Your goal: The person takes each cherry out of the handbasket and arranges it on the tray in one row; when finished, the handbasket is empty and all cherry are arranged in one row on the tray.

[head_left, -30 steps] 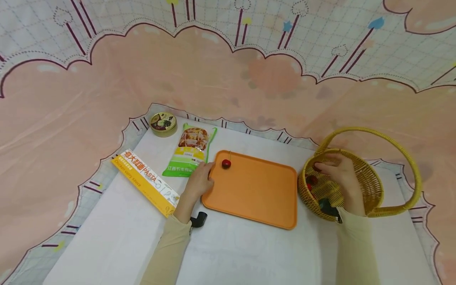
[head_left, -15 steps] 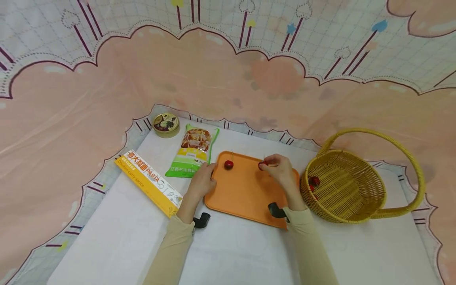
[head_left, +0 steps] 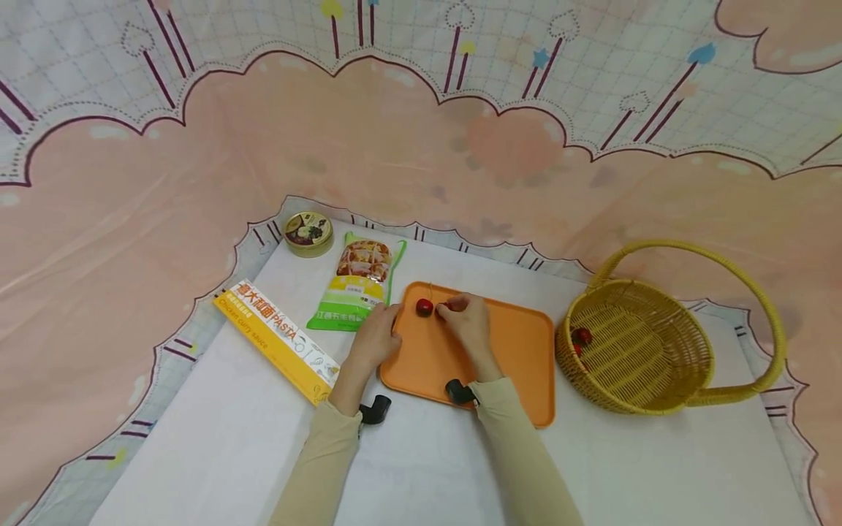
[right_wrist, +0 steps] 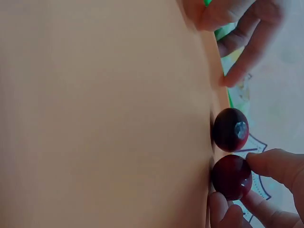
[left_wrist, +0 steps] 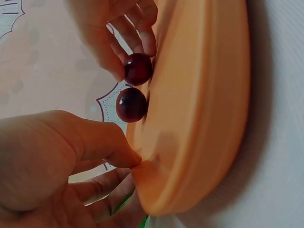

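An orange tray [head_left: 520, 343] lies on the white table. At its left edge my left hand [head_left: 376, 337] grips the rim; in the left wrist view its thumb [left_wrist: 114, 142] is on the rim and the other fingers lie outside it. One dark red cherry [head_left: 424, 307], with a thin stem, rests near the tray's far left corner. Between thumb and fingers my right hand [head_left: 470, 326] pinches a second cherry [right_wrist: 231, 177], low over the tray and right beside the first one. From the head view the held cherry is mostly covered by the fingers.
Right of the tray stands a yellow woven basket [head_left: 634, 351] with a tall handle and a few cherries [head_left: 581, 337] inside. To the left are a pasta box [head_left: 279, 340], a green and yellow food bag [head_left: 358, 283] and a round tin [head_left: 308, 234]. A patterned cloth hangs behind.
The right hand has left the basket with a cherry and moved left across the tray to beside the first cherry. The left hand stays at the tray's rim.
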`<state>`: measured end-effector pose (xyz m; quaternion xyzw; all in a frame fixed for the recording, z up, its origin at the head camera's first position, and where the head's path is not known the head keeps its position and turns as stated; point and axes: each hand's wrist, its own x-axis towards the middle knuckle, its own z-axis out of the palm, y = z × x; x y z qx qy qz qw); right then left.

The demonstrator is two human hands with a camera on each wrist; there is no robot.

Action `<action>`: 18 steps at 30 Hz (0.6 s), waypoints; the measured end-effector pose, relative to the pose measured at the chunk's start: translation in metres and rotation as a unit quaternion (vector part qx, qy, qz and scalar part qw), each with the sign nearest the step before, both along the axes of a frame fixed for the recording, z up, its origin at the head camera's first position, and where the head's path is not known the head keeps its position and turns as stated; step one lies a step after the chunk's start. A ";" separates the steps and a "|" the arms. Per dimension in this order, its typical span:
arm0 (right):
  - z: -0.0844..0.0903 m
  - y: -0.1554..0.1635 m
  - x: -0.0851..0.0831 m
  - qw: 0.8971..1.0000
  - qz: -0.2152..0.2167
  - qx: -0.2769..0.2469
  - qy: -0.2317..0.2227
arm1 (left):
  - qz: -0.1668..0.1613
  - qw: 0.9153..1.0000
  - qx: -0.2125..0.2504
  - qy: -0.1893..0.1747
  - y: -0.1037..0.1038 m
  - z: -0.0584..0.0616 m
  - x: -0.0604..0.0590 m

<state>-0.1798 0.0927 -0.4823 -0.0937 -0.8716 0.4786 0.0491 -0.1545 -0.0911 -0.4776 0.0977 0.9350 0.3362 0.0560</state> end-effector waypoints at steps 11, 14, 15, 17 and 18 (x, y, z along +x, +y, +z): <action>0.001 0.005 -0.003 0.999 0.024 -0.024 0.016 | -0.009 1.000 0.000 0.005 0.002 0.003 -0.003; 0.002 0.006 -0.003 1.000 0.024 -0.009 0.008 | -0.009 1.000 -0.001 0.003 0.001 0.004 -0.003; 0.002 0.006 -0.003 1.000 0.024 -0.003 0.006 | -0.009 1.000 -0.001 0.001 0.000 0.004 -0.002; 0.002 0.006 -0.001 1.000 0.026 0.002 0.001 | -0.007 1.000 -0.001 -0.002 -0.001 0.004 -0.001; 0.002 0.006 0.000 1.000 0.029 0.004 -0.002 | -0.006 1.000 -0.001 -0.004 -0.001 0.003 -0.001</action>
